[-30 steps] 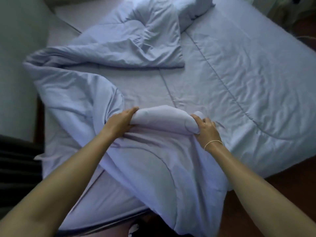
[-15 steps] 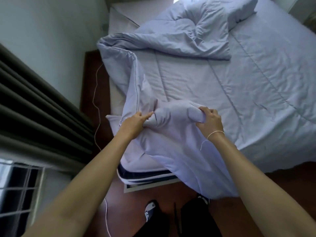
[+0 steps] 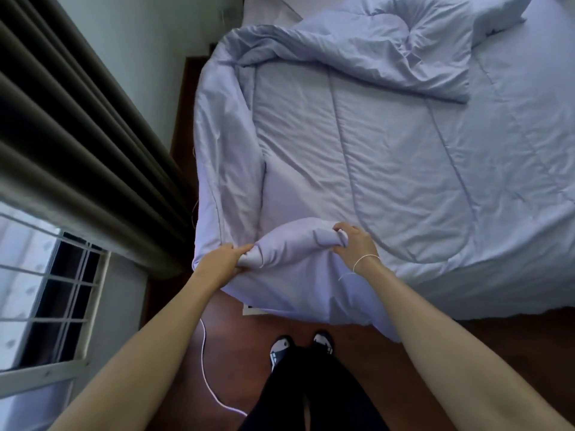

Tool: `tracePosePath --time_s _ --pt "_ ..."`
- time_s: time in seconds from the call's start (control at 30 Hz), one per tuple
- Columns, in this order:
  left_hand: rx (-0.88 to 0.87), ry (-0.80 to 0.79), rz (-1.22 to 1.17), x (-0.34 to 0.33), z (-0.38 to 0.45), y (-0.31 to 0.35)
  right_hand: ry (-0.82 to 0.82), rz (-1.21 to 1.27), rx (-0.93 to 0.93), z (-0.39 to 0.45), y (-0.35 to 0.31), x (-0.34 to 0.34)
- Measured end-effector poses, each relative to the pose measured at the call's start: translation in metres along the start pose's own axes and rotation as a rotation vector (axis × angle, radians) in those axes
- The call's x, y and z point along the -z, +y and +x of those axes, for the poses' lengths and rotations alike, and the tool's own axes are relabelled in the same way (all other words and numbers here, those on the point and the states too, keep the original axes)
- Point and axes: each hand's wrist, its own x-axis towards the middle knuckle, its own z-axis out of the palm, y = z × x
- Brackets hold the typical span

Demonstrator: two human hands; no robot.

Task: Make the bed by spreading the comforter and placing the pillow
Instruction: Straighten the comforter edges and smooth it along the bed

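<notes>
A pale lavender comforter (image 3: 389,157) covers most of the bed, with its far part bunched in a heap near the head of the bed. Its near left corner is rolled into a thick fold at the foot edge. My left hand (image 3: 222,261) is shut on the left end of that fold. My right hand (image 3: 353,242) is shut on the right end, a thin string around the wrist. A pillow (image 3: 494,17) in the same fabric lies at the top right, partly under the bunched comforter.
Dark pleated curtains (image 3: 77,135) and a barred window (image 3: 46,287) stand close on the left. A narrow strip of brown floor (image 3: 183,126) runs between wall and bed. A white cable (image 3: 207,377) trails on the floor by my feet (image 3: 300,343).
I have stepped back and left along the foot of the bed, both hands keeping their grip. The comforter's left side has been dragged down toward the foot corner and lies flatter.
</notes>
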Motion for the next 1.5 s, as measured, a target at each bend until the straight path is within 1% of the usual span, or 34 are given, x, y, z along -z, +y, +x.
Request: tracePosePath --time_s 0.07,0.17,0.2,0.3,0.47,0.57,0.63,0.7,0.8,0.87,0.97,1.07,1.23,1.5 --pt "0.043 -0.084 0.010 -0.008 -0.004 -0.002 -0.058 -0.003 -0.011 0.004 -0.002 -0.010" --pt "0.157 -0.292 0.037 -0.012 -0.006 -0.005 -0.114 -0.009 -0.020 0.006 -0.007 -0.024" --pt "0.158 -0.301 0.058 -0.017 -0.007 -0.009 -0.124 -0.008 -0.019 0.006 -0.008 -0.029" --pt "0.091 -0.228 0.152 -0.032 -0.014 -0.024 -0.160 -0.033 -0.014 0.006 -0.010 -0.041" --pt "0.061 -0.219 0.191 -0.043 -0.007 -0.016 -0.161 -0.084 -0.033 0.008 -0.009 -0.048" --pt "0.036 -0.175 0.157 -0.048 0.007 -0.005 -0.216 -0.080 -0.060 0.007 -0.001 -0.050" --pt "0.018 -0.144 0.082 -0.051 0.019 0.001 -0.268 -0.040 -0.098 0.005 0.009 -0.051" --pt "-0.032 -0.106 0.027 -0.052 0.032 0.012 -0.320 0.007 -0.149 0.002 0.021 -0.053" --pt "-0.119 -0.042 0.015 -0.051 0.052 0.034 -0.392 0.062 -0.217 -0.002 0.029 -0.054" --pt "-0.156 -0.040 0.032 -0.050 0.065 0.050 -0.375 0.076 -0.244 -0.001 0.033 -0.055" --pt "-0.184 -0.070 0.069 -0.048 0.078 0.068 -0.351 0.030 -0.239 0.004 0.038 -0.051" --pt "-0.200 -0.098 0.107 -0.047 0.086 0.079 -0.384 -0.011 -0.219 0.011 0.043 -0.045" --pt "-0.178 -0.118 0.140 -0.043 0.093 0.081 -0.367 -0.032 -0.219 0.026 0.056 -0.039" --pt "-0.084 -0.060 0.116 -0.024 0.097 0.071 -0.348 -0.094 -0.201 0.052 0.055 -0.022"
